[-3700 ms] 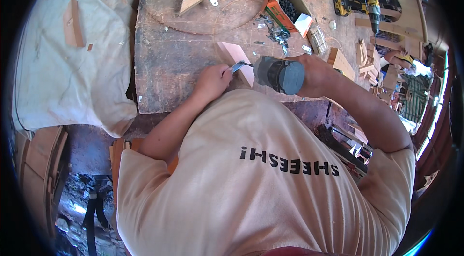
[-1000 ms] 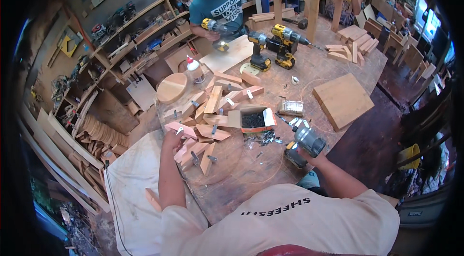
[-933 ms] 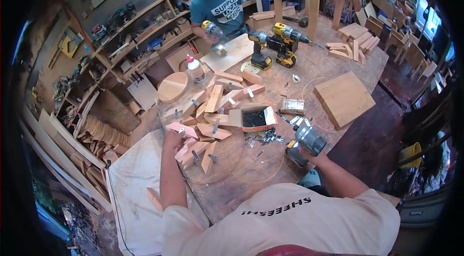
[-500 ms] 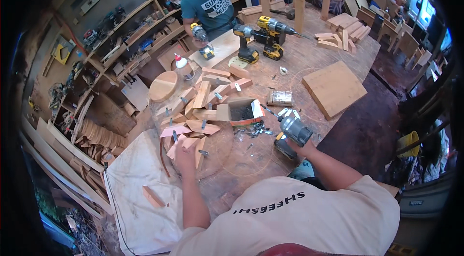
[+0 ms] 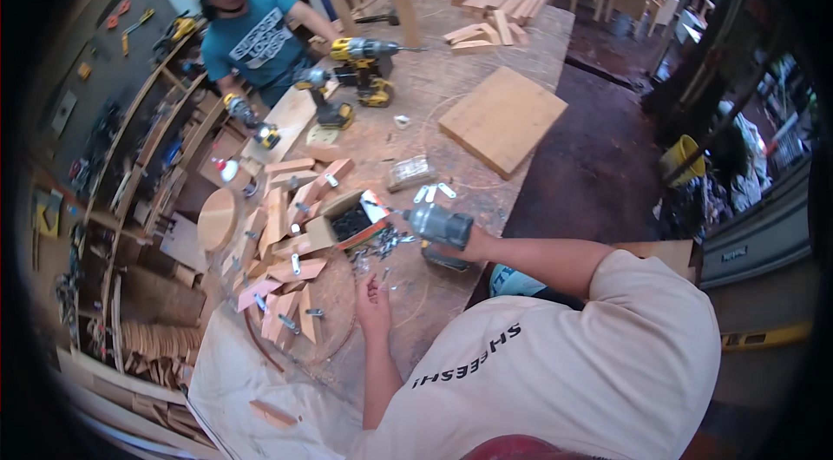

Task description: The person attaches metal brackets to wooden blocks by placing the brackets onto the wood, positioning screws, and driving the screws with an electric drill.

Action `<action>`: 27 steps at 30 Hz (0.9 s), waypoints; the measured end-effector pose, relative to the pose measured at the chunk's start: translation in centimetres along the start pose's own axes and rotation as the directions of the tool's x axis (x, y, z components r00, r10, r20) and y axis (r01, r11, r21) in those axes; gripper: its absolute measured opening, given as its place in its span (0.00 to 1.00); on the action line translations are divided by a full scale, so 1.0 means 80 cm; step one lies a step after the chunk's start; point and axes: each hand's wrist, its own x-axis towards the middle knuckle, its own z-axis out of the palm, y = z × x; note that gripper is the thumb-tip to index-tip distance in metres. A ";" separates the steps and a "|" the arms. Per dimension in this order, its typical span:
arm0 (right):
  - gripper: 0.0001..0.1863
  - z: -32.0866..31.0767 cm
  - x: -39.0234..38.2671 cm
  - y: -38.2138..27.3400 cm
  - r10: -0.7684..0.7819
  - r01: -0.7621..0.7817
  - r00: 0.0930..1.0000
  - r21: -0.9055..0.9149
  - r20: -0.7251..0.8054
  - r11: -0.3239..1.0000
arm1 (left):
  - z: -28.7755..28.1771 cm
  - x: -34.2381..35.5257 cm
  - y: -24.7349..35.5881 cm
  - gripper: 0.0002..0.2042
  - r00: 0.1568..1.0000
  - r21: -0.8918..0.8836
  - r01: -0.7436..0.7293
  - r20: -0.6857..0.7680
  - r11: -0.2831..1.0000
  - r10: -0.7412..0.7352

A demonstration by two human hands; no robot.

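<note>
My right hand (image 5: pixel 477 245) grips a cordless drill driver (image 5: pixel 441 226), its bit pointing left over the tabletop. My left hand (image 5: pixel 373 304) is just above the table, fingers curled in; whatever they hold, if anything, is too small to make out. Beyond it lies a loose heap of screws (image 5: pixel 390 241) beside an open cardboard box (image 5: pixel 349 219) of dark screws. To its left is a pile of angled wood blocks (image 5: pixel 276 215), several with small metal plates attached. A few more metal plates (image 5: pixel 431 193) lie past the drill bit.
Across the table (image 5: pixel 408 139), a person (image 5: pixel 252 35) in a teal shirt has one hand by another drill (image 5: pixel 252 120). Two more drills (image 5: pixel 369 69), a glue bottle (image 5: pixel 236 175), a round wood disc (image 5: pixel 220 219) and a thick square board (image 5: pixel 503 121) stand or lie around. A cloth (image 5: pixel 260 382) hangs nearest me.
My left hand has left the wood block on the pile and moved right, towards the screws. The drill stays in my right hand. The whole view has swung to the right.
</note>
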 end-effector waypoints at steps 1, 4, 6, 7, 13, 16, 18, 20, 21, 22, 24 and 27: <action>0.15 0.001 0.001 0.005 0.050 -0.052 0.996 0.034 0.073 0.998 | 0.012 0.005 0.009 0.18 0.999 -0.060 -0.040 0.008 0.997 0.041; 0.15 0.002 -0.002 0.018 0.119 -0.143 0.983 0.175 0.141 0.974 | 0.047 0.011 0.040 0.19 0.992 -0.164 -0.099 0.064 0.981 0.111; 0.16 0.004 -0.001 0.028 0.130 -0.178 0.973 0.265 0.190 0.948 | 0.059 0.016 0.059 0.20 0.985 -0.205 -0.118 0.099 0.972 0.140; 0.16 0.008 -0.002 0.036 0.121 -0.174 0.973 0.277 0.197 0.945 | 0.062 0.017 0.067 0.22 0.984 -0.198 -0.153 0.059 0.968 0.168; 0.34 -0.088 0.040 0.057 -0.076 -0.137 0.855 0.364 0.513 0.921 | 0.075 0.043 0.138 0.24 0.914 -0.079 -0.336 -0.267 0.939 0.305; 0.23 -0.167 0.093 0.152 0.087 -0.253 0.927 0.439 0.364 0.862 | 0.091 0.051 0.198 0.24 0.803 0.139 -0.455 -0.362 0.880 0.473; 0.11 -0.216 0.151 0.214 0.344 -0.302 0.939 0.532 0.022 0.791 | 0.107 0.064 0.223 0.21 0.779 0.132 -0.482 -0.389 0.866 0.492; 0.07 -0.271 0.205 0.319 0.285 -0.177 0.937 0.429 -0.203 0.886 | 0.122 0.065 0.237 0.15 0.796 0.102 -0.473 -0.377 0.875 0.474; 0.07 -0.294 0.229 0.365 0.294 -0.188 0.925 0.382 -0.241 0.905 | 0.131 0.069 0.249 0.15 0.789 0.126 -0.461 -0.394 0.878 0.471; 0.08 -0.315 0.253 0.415 0.306 -0.234 0.911 0.263 -0.277 0.936 | 0.140 0.072 0.266 0.15 0.885 0.227 -0.317 -0.277 0.921 0.373; 0.14 -0.340 0.288 0.491 0.310 -0.327 0.892 0.002 -0.328 0.945 | 0.154 0.082 0.286 0.15 0.966 0.437 -0.153 -0.123 0.886 0.228; 0.22 -0.363 0.342 0.546 0.352 -0.426 0.886 -0.225 -0.303 0.876 | 0.171 0.087 0.283 0.13 0.995 0.566 -0.001 -0.081 0.824 0.056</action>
